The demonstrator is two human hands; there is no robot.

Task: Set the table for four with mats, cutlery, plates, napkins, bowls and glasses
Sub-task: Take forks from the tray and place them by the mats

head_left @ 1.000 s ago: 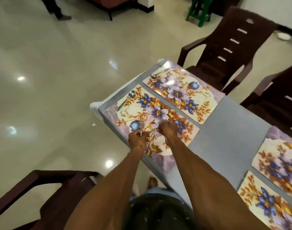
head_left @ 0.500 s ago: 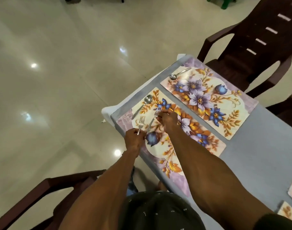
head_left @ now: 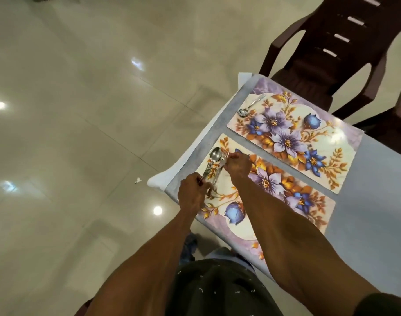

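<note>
Item: cutlery stage of the table setting, near mat.

Step in hand: forks are being laid out on the near mat (head_left: 272,201), at its 10 o'clock end, beside a spoon (head_left: 215,154) already lying there. Mats are seen down on the table (head_left: 366,201); plates, napkins, bowls and glasses are not seen, so the task is judged to be at an early stage.

Left hand (head_left: 191,193): fingers curled round the handle of a fork (head_left: 207,170), tines pointed toward 12 o'clock, just beside the spoon's bowl. Whether more pieces are held in this fist cannot be told.

Right hand (head_left: 238,166): fingertips pinched on a second fork (head_left: 222,161) near its neck, its tines lying at 3 o'clock of the spoon's bowl and its handle run back toward 6 o'clock over the mat.

Far mat (head_left: 309,137): one spoon (head_left: 248,109) at its 10 o'clock corner; no fork seen.

Next move, as judged: the pinched fork is to be squared parallel to the spoon and released; the fork in the left hand is then probably owed to the far mat, which calls for a reach toward 1 o'clock.

Difference from the earlier frames: the right hand has been carried from the mat's middle to its 10 o'clock end; the second fork, not seen a second ago, has been brought alongside the spoon. The left-hand fork has stayed gripped throughout.
</note>
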